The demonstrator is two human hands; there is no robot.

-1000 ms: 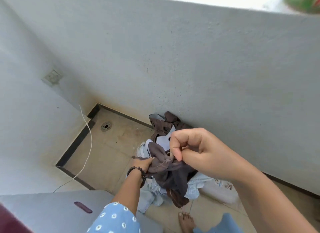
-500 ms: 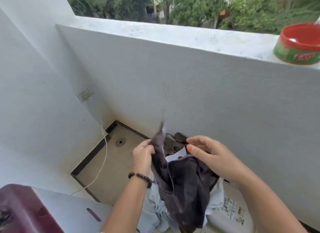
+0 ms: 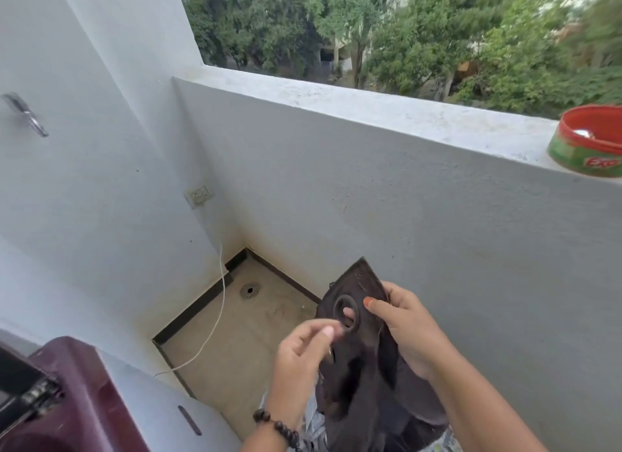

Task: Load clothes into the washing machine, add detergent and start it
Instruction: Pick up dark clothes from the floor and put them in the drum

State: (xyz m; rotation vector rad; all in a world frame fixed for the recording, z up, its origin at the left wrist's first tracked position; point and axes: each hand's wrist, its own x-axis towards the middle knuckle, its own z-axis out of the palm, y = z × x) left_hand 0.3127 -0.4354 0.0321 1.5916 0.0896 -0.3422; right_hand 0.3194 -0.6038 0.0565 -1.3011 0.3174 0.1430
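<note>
Maroon washing machine (image 3: 77,397) at lower left. Left hand (image 3: 299,360) pinched dark garment (image 3: 360,357) at its ringed hole, fingers curled. Right hand (image 3: 407,330) gripped garment's right edge, held up above the floor. Red-lidded tub (image 3: 587,142) on parapet ledge, far right.

Garment (image 3: 360,367): dark brown. Washing machine (image 3: 74,401): maroon top, grey side. Tub (image 3: 587,142) on ledge: red inside, green outside. Bracelet (image 3: 279,429): dark beads. Walls (image 3: 404,232): pale grey. Floor (image 3: 235,333): beige.
</note>
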